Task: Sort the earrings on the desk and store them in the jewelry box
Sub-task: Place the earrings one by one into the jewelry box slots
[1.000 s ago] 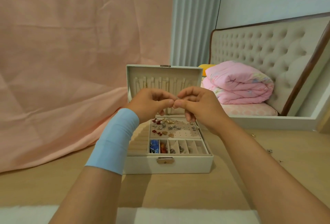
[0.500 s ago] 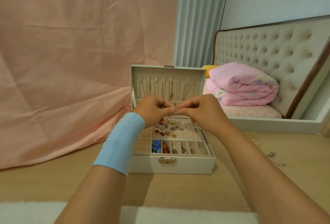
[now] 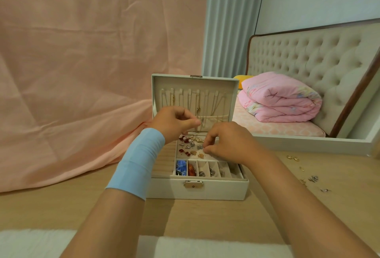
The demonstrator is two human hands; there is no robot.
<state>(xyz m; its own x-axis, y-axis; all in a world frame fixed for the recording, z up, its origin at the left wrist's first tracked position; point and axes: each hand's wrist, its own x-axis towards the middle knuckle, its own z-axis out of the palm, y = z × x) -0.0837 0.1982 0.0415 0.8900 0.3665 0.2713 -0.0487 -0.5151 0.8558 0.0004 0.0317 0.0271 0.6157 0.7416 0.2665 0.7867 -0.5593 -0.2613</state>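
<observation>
The cream jewelry box [image 3: 216,189] stands open on the wooden desk [image 3: 205,220], lid [image 3: 195,84] upright with necklaces hanging inside. Its perforated panel [image 3: 213,156] carries several red, pearl, silver and gold earrings. My right hand [image 3: 228,144] reaches down onto that panel, and its fingertips pinch a small earring against it. My left hand [image 3: 174,122] hovers above the box's left side, thumb pressed to the curled forefinger as if on a tiny piece too small to see. Loose earrings [image 3: 312,178] lie on the desk at the right.
Front compartments [image 3: 203,169] of the box hold blue, orange and silver pieces. Two gold hoops [image 3: 293,157] lie on the desk's far right. A pink cloth [image 3: 82,72] hangs at the left, a bed with a pink quilt [image 3: 281,97] is behind, and a white fluffy edge [image 3: 37,243] runs along the bottom.
The hands, pinched together in front of the lid before, have parted. My right hand dropped to the earring panel; my left stays up near the lid.
</observation>
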